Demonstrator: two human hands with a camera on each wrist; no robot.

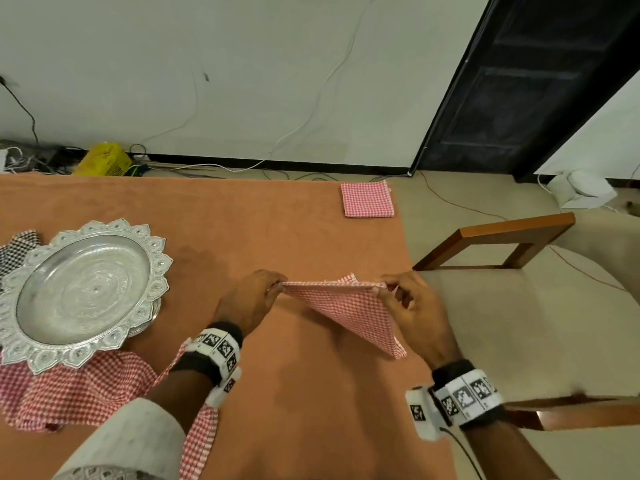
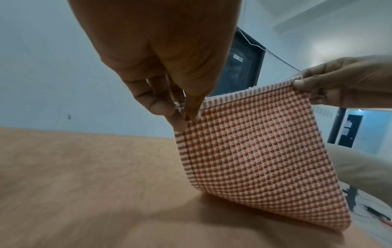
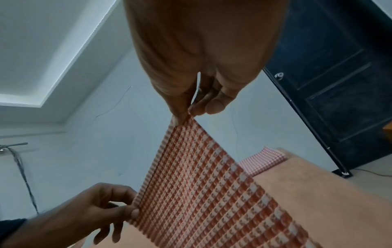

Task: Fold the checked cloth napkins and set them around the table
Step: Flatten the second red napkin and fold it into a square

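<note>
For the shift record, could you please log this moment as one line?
left hand: pinches red checked napkin corner | right hand: pinches other corner | folded napkin: far table corner

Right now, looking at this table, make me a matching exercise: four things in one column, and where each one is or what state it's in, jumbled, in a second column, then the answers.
Things
1. held napkin
2. folded napkin
3. silver tray
4. black checked cloth

Places or states
A. flat at the far right corner of the table
B. lifted, pinched at two corners by the left hand and right hand
C. behind the tray, at the left edge of the head view
D. resting partly on a loose red checked cloth

Pairs: 1-B, 2-A, 3-D, 4-C
</note>
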